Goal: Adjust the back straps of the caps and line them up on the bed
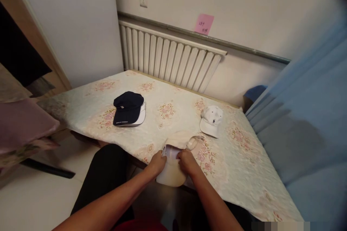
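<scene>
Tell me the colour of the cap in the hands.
The held cap is cream, shown best in the head view.

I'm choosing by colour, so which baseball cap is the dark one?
The navy baseball cap at left, with a white brim showing beneath; the white cap at right and the cream cap held by left hand and right hand are pale.

Soft matt cloth forms the cream cap (171,174), navy cap (128,105) and white cap (211,116), above a lightly puckered fabric cover (180,119). The radiator (168,56) shows smooth painted metal; the note (204,24), matt paper.
</scene>
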Demonstrator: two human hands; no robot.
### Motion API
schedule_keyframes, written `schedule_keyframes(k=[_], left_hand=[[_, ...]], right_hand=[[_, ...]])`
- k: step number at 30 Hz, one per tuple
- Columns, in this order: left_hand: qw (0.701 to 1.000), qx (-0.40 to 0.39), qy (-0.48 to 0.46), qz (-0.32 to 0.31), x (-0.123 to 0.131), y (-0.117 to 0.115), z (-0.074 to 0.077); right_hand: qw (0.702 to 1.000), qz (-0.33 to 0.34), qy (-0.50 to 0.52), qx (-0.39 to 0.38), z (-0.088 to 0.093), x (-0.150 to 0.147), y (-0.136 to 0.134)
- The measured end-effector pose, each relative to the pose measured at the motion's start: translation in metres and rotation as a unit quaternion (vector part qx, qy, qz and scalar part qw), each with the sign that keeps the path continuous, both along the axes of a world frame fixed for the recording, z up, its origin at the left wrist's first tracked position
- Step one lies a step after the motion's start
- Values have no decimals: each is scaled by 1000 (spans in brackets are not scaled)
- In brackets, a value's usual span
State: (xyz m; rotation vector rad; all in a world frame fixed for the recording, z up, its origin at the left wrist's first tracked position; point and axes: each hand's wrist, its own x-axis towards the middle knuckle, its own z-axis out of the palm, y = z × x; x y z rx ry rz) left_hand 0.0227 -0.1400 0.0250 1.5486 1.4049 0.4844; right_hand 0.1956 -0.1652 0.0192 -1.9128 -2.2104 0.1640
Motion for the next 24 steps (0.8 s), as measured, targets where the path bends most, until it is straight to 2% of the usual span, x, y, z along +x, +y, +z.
schedule_keyframes(k=[4, 12, 18, 24], left_hand=[[1000, 5, 7, -9, 1, 0, 0], [1000, 5, 17, -16, 1, 0, 3], [1000, 4, 21, -20, 1, 0, 0], [1000, 7, 21, -20, 1, -1, 2]], right_hand=[[997, 14, 63, -48, -2, 6, 6], [985, 23, 158, -68, -11, 12, 2], [977, 29, 190, -94, -18, 15, 6], [976, 21, 192, -103, -16, 13, 6]])
